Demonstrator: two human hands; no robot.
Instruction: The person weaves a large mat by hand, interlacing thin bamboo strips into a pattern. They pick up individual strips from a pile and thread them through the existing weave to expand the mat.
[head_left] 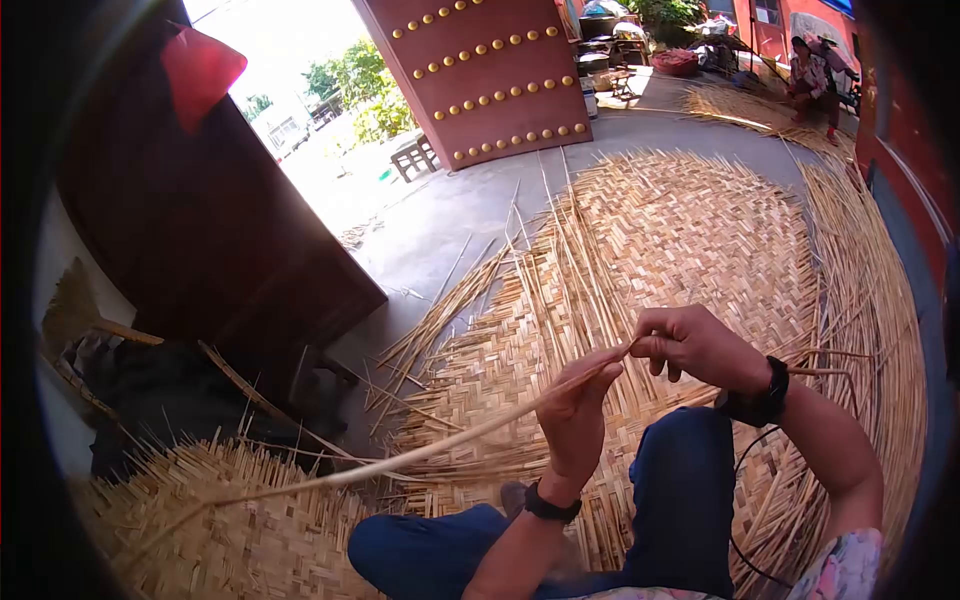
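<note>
A long pale reed strip [425,452] runs from the lower left up to my hands. My left hand [578,412] is closed around it near its upper end, with the thumb along the strip. Close beside it, my right hand [678,340] pinches the strip's tip, its other fingers curled. Both hands are above a large woven reed mat [690,225] that spreads under and ahead of my legs. Loose reeds [580,255] lie across the mat just beyond my hands.
A second woven mat [250,540] is at the lower left, beside dark cloth [130,395]. Long reeds [860,270] line the right side. A studded red door [480,80] and a small stool [413,157] stand ahead. A person [812,85] sits at the far right.
</note>
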